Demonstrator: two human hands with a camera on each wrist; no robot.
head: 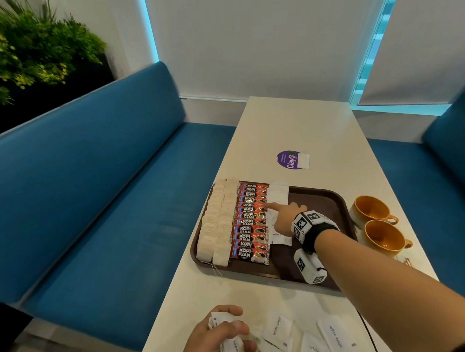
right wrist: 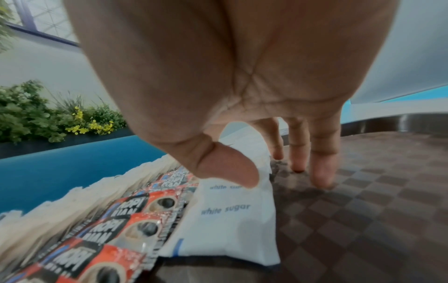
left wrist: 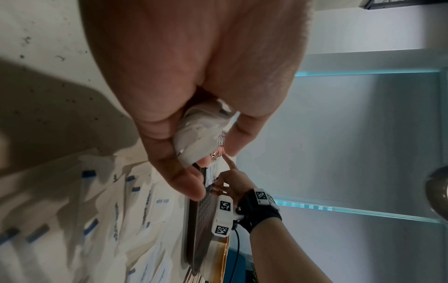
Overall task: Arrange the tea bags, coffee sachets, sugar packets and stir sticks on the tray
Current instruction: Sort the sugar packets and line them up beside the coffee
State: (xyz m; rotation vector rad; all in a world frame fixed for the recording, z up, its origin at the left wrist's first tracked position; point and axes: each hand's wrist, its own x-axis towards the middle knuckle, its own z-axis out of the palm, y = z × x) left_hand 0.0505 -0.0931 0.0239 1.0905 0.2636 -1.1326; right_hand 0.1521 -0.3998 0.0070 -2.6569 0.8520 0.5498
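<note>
The sugar packets (head: 277, 205) form a white column on the brown tray (head: 329, 205), lying just beside the red coffee sachets (head: 250, 222), which in turn lie against two columns of tea bags (head: 216, 223) at the tray's left side. More packets lie loose (head: 322, 342) on the table's (head: 296, 125) near edge, and no stir sticks can be made out for certain.

The step in hand looks like laying sugar packets into their column. To do it well, each new packet should overlap the one before by the same margin, its long edge kept snug against the sachets without riding up on them (the paper is light and will skid if nudged sideways), pressed flat with a fingertip before the hand lifts.

The right hand (head: 285, 219) reaches across the tray, palm down, index finger stretched toward the seam between packets and sachets. In the right wrist view its thumb (right wrist: 227, 168) rests on the topmost packet and the other fingers (right wrist: 322, 168) point straight down to the tray floor; it presses and grasps nothing. The left hand (head: 223, 337) waits at the table's near edge, fingers curled round a bunch of packets (left wrist: 201, 132), clenched on them as a supply.
</note>
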